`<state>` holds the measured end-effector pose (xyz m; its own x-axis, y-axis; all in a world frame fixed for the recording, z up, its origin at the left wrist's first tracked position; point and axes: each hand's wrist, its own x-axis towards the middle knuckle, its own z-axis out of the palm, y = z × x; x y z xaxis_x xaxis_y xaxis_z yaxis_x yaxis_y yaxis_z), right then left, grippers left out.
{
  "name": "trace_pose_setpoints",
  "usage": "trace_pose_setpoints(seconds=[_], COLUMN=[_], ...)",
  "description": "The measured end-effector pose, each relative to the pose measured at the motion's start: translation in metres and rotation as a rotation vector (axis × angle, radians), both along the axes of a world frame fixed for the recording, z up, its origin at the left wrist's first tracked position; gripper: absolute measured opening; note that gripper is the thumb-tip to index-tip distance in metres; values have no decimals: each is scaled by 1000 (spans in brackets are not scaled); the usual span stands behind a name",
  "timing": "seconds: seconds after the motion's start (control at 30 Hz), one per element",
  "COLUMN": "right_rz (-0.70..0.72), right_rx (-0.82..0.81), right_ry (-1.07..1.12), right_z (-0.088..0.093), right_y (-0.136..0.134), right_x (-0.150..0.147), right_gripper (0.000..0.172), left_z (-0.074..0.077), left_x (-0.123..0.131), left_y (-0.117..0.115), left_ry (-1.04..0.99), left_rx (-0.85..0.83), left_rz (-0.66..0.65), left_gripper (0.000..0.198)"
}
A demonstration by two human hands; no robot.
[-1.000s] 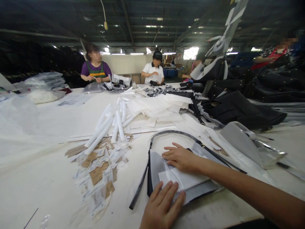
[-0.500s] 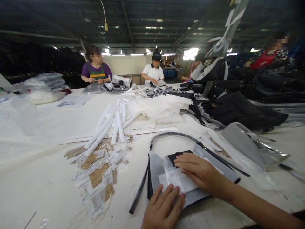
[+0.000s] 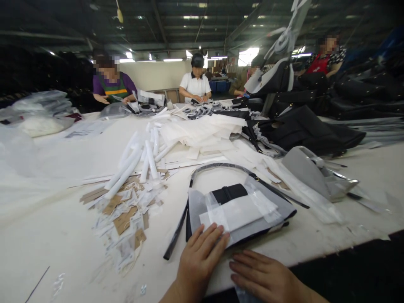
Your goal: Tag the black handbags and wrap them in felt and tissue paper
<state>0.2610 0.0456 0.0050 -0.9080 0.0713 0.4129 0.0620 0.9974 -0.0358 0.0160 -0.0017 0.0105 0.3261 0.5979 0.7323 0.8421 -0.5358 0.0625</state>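
We are resting our left hand (image 3: 202, 256), fingers outstretched, gripping nothing, on the bag (image 3: 251, 229) lying before us. Our right hand (image 3: 265, 273), now off it, is stretching straight-fingered by the table's (image 3: 78, 235) edge, its hold unclear. The tags' (image 3: 126, 219) print is proving unreadable.

Right hand (image 3: 265, 275) now off the bag (image 3: 249, 230)
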Motion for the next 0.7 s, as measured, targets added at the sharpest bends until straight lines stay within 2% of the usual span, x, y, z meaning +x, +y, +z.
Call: trace_pose_setpoints(seconds=[0.07,0.37,0.43,0.5,0.57,0.63,0.7], right_rz=[-11,-70,-80,-53,0,18,-52], right_rx=[-28,-49,-76,-125,-197,-246,-203], right_ry=[87,258,249,220,149,107,117], right_z=[-7,-12,-9,4,27,52,72], right_y=[-5,-30,-35,-36,-31,-16,11], right_x=[-1,-9,-13,-16,-17,-20,-28], right_gripper=[36,33,30,27,25,29,41], left_z=[-1,-3,-2,-3,-3,-4,-4], left_x=[0,-1,-1,-1,-2,-2,-2], left_y=[0,-1,-1,-2,-2,-2,-2], left_ry=[9,23,15,3,-1,0,1], left_rx=[4,-44,-70,-86,-94,-81,-40], left_rz=[5,16,14,14,11,5,2], left_gripper=[30,33,34,34,34,34,33])
